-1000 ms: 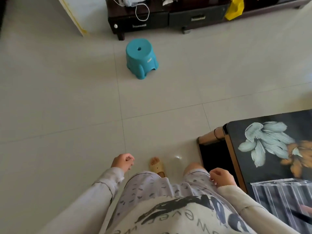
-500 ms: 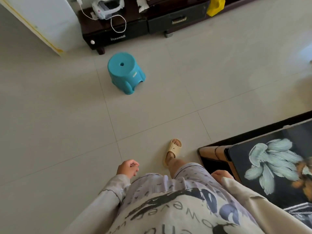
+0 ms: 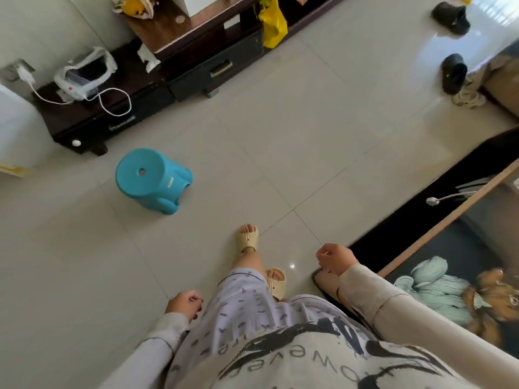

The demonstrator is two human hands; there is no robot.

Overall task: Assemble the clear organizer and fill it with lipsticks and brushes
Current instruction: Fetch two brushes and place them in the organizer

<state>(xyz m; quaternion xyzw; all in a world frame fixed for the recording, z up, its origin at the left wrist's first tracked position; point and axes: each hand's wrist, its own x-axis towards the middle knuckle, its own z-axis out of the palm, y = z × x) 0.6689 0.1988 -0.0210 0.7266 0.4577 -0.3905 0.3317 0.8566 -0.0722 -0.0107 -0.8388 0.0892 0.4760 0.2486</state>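
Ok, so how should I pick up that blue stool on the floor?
Come from above: the blue stool stands upright, its round seat facing up and bare. Hold the seat rim on opposite sides, or likely hook a finger through its centre hole.

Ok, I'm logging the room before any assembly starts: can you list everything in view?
stool: one, teal, on the floor left of centre
low cabinet: one, dark brown, along the far wall
yellow bag: one, against the cabinet's right part
white cable: one, draped over the cabinet's left part
black shoes: two, on the floor at far right
table: one, dark top with a pale-blue flower print, at right
slippers: two, beige, on the person's feet
left hand: loosely curled, empty, beside the leg
right hand: loosely curled, empty, near the table's corner
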